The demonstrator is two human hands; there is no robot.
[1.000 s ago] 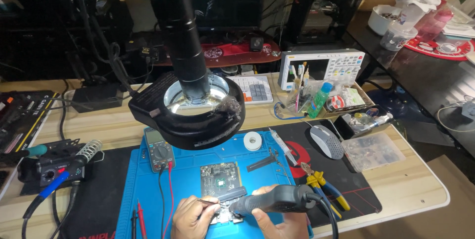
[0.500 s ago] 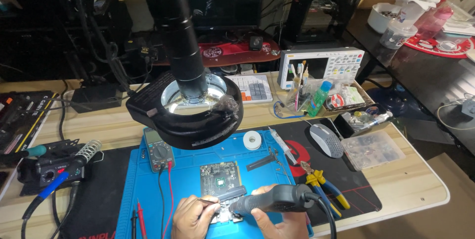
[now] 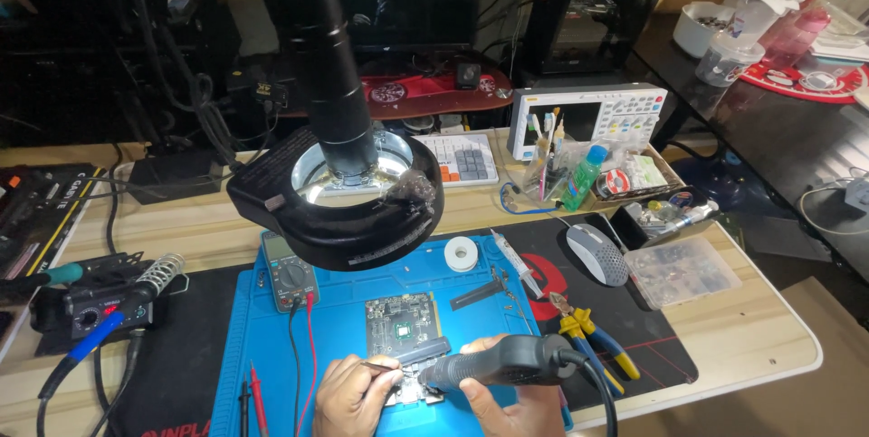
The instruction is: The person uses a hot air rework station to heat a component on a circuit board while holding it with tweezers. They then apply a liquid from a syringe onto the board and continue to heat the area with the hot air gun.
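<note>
Right hand (image 3: 511,405) wrapped around hot-air handle (image 3: 507,366), long axis running left, nozzle tip over circuit board (image 3: 403,333) near edge. Left hand (image 3: 348,396) pinched on tweezers (image 3: 380,366), tips meeting same spot from left. Board sits on blue mat (image 3: 272,310), just below ring-lit microscope (image 3: 339,193); multimeter (image 3: 288,270) left, pliers (image 3: 588,328) right, all on table (image 3: 760,337)

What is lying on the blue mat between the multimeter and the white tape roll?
In the head view, the blue mat is bare between the multimeter and the white tape roll; the magnifier lamp's ring overhangs it.
</note>
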